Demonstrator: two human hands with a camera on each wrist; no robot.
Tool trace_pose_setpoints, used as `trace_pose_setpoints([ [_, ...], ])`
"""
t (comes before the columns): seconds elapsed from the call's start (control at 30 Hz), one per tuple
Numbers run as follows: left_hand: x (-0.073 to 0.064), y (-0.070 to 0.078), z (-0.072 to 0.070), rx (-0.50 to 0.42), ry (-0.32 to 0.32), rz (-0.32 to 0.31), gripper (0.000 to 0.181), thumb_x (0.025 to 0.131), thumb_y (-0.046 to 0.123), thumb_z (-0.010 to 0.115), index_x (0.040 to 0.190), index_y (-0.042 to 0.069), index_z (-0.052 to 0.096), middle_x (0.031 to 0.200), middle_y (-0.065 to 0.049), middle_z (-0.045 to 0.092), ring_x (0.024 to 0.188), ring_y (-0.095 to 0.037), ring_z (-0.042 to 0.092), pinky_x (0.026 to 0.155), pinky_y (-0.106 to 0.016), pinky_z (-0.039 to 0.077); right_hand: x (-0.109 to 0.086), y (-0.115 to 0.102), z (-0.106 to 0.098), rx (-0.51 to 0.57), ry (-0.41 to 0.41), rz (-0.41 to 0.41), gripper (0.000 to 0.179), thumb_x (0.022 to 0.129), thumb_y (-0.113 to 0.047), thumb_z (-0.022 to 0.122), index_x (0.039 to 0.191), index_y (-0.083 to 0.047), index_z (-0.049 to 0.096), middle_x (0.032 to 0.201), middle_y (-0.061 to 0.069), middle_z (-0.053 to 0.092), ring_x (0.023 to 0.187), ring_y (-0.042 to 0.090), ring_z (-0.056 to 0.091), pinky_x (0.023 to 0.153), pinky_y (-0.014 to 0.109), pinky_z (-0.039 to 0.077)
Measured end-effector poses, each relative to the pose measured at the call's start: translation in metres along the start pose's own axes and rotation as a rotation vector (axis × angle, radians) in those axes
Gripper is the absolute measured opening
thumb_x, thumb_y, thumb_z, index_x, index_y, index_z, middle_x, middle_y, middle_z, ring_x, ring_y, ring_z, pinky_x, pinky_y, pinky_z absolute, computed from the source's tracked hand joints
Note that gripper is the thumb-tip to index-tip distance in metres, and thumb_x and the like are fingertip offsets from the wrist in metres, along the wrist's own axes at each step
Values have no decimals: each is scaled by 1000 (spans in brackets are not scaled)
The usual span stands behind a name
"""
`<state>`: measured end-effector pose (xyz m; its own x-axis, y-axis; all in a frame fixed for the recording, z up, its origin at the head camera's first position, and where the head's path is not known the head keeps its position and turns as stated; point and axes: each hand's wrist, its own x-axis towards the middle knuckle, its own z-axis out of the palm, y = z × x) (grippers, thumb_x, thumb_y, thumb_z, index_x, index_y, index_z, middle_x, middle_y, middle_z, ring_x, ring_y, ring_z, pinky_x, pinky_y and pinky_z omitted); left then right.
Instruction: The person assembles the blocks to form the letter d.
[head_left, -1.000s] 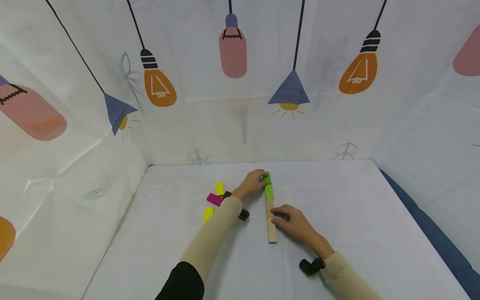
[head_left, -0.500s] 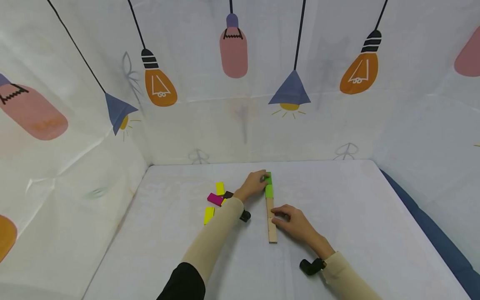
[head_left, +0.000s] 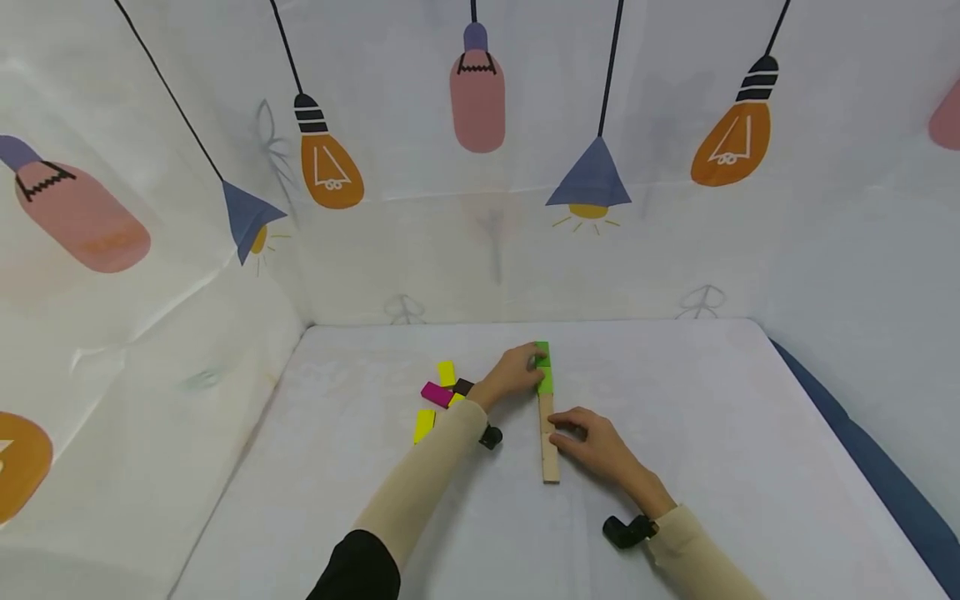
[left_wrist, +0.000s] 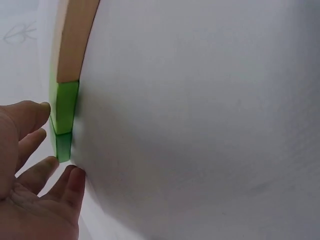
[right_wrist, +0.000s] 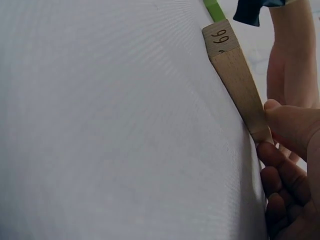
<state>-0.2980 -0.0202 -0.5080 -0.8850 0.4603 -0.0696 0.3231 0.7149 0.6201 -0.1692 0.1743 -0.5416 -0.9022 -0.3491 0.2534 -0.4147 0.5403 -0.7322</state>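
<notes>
A straight row of blocks lies on the white table [head_left: 675,433]. Two plain wooden blocks [head_left: 549,454] form its near part; beyond come a light green block [head_left: 545,382] and a darker green block [head_left: 543,352] at the far end. My left hand [head_left: 512,373] reaches over from the left, its fingertips resting at the two green blocks' top and far end. From the right, my right hand [head_left: 596,442] touches the wooden part with thumb and index finger held apart. The right wrist view shows "66" marked on the wooden row's end face [right_wrist: 219,36].
Left of the row, yellow blocks [head_left: 424,423], a magenta block [head_left: 437,393] and a dark brown block [head_left: 462,387] lie loosely together, partly behind the left forearm. A light fabric wall [head_left: 420,250] with printed lamps stands along the table's back edge.
The head view has shifted slightly. Both hands stay at the row, and the blocks keep their places.
</notes>
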Motion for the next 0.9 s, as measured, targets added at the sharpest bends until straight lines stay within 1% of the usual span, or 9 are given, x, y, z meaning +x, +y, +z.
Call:
trace_pose_setpoints([
  [0.1,-3,2,1,9,-10,10,46,100,19,63,144,9,56,154,-10,53,148,-26,43,122,-38,35,0,1,0,9,2,4,30,90,-20,80,118,-9,75,113,-1,74,103,18,71,90,36,58],
  [0.23,-12,3,0,14,-39,17,50,101,21,62,149,10,52,155,-9,52,148,-25,43,122,-39,35,0,1,0,22,-2,-3,30,91,-21,80,118,-9,75,113,0,74,103,20,71,90,37,57],
  [0.4,-31,6,-12,28,-83,81,53,99,19,65,149,9,52,153,-11,53,146,-26,45,122,-42,36,2,1,-1,17,-29,-24,30,92,-21,78,120,-8,74,114,2,74,104,20,71,90,35,58],
  [0.47,-40,8,-18,22,-91,103,54,99,19,66,150,11,52,154,-11,53,146,-26,45,122,-42,36,2,1,-2,7,-38,-11,30,92,-21,78,120,-9,74,115,2,74,105,19,70,90,34,58],
  [0.57,-51,9,-26,10,-84,120,54,100,22,65,151,14,51,156,-8,51,147,-25,44,122,-43,36,3,-1,-6,9,-48,27,30,92,-22,79,119,-10,74,115,1,74,106,19,70,91,35,57],
  [0.67,-63,10,-31,-14,-63,152,55,101,24,64,153,13,49,157,-7,50,147,-25,44,121,-45,37,4,-1,-9,22,-62,73,31,92,-25,79,120,-12,74,116,1,74,108,20,69,93,36,56],
  [0.8,-80,9,-35,-82,-31,188,54,102,25,63,153,13,48,156,-3,50,145,-25,47,116,-43,44,5,-1,-9,36,-78,113,32,93,-28,78,121,-13,74,118,1,74,109,21,69,94,38,56],
  [0.9,-95,5,-37,-138,6,188,54,102,25,64,152,14,49,155,-2,52,141,-28,50,110,-43,49,5,-2,-9,41,-85,138,33,92,-29,78,120,-12,74,118,2,74,109,20,69,95,39,56],
])
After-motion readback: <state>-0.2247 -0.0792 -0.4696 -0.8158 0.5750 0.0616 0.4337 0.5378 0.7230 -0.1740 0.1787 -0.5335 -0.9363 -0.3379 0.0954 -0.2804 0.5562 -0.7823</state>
